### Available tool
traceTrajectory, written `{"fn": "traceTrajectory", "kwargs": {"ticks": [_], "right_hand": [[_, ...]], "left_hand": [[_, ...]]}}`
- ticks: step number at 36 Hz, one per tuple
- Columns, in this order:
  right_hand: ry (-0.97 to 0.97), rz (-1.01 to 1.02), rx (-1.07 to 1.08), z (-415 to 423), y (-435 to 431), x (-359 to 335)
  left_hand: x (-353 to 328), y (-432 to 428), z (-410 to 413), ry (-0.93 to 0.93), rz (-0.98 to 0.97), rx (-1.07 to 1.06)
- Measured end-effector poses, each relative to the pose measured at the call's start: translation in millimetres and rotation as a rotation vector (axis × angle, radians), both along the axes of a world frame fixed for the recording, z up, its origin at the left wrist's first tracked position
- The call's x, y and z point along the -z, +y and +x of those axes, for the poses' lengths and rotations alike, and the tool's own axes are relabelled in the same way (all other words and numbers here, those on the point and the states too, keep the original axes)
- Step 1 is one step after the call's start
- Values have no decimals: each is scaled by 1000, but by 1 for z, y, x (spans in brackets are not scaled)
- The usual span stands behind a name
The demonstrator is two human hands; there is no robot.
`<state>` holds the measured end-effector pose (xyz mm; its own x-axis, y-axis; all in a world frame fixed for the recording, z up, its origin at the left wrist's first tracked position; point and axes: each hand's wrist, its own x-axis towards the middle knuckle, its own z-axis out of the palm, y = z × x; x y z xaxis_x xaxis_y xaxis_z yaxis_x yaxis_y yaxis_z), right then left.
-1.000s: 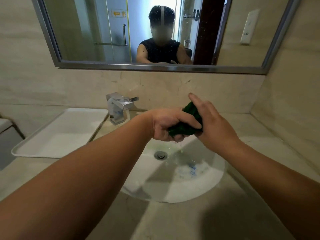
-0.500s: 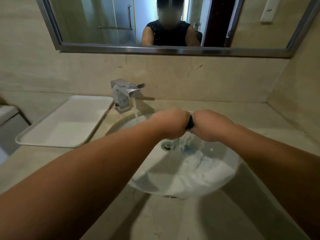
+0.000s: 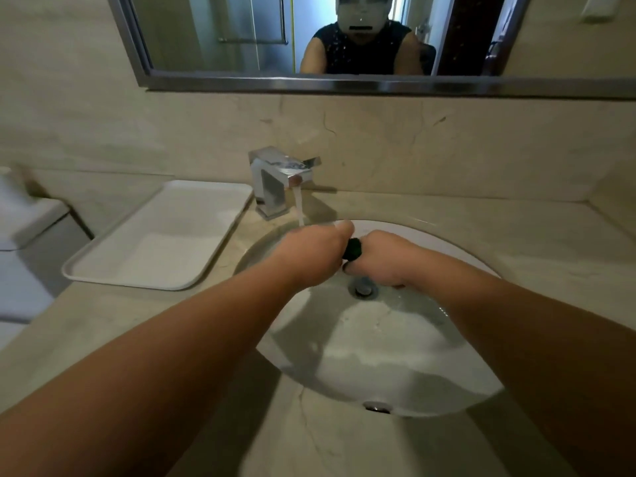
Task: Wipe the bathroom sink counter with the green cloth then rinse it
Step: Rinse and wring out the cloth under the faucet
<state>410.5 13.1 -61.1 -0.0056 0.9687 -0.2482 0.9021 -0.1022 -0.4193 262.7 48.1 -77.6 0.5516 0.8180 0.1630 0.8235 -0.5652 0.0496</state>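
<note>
Cloth position: the green cloth (image 3: 352, 248) is bunched into a tight roll and held over the sink (image 3: 378, 359), just above the drain (image 3: 362, 289). Only a short dark-green section shows between the two fists; the rest is hidden inside them. The left grip (image 3: 309, 258) is curled in a full fist round one end of the roll, and the right grip (image 3: 383, 261) is curled round the other end, knuckles up, with the two fists almost touching. The faucet (image 3: 279, 180) is running, and its water stream (image 3: 298, 205) falls at the far side of the left grip; whether it reaches the cloth cannot be told. This reads as the rinse step, with the hands set for wringing. Handling, as a judgement: a soaked cloth is soft and limp, has no stiffness of its own, weighs more than when dry, and will not break under hard twisting. Wet fabric can slide through the fingers, so take it at both ends with the whole fist, not with the fingertips, and twist the ends in opposite directions. Hold it over the basin so that run-off does not fall on the desk (image 3: 499, 232) or the white tray (image 3: 161, 235) to the left of the faucet.
</note>
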Motion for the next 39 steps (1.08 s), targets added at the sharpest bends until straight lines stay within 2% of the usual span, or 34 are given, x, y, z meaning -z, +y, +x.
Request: {"fn": "traceTrajectory", "kwargs": {"ticks": [3,7,10,14,19,23,27,32,36,39], "right_hand": [[62,69,-46,-9,7,8],[51,74,-63,-14,14,19],[83,131,-47,-17,17,21],[290,209,21,-24,19,20],[485,285,47,-32,24,16],[527,289,91,-36,30,21],[601,323,205,-37,33,24],[874,318,392,-33,36,17],[1105,294,439,-28,38,2],[1296,274,476,-26,42,-11]], "left_hand": [[-11,10,-12,-102,-213,-138],[-16,24,-35,-273,-487,-280],[-16,31,-49,-425,-535,-320],[-16,39,-59,-629,-605,-330],[-19,43,-62,-825,-794,-245],[-20,41,-64,-772,-777,-203],[-20,41,-68,-724,-695,-254],[-15,43,-71,-544,-751,-324],[-12,40,-67,-314,-689,-311],[-6,38,-62,-198,-727,-300]]}}
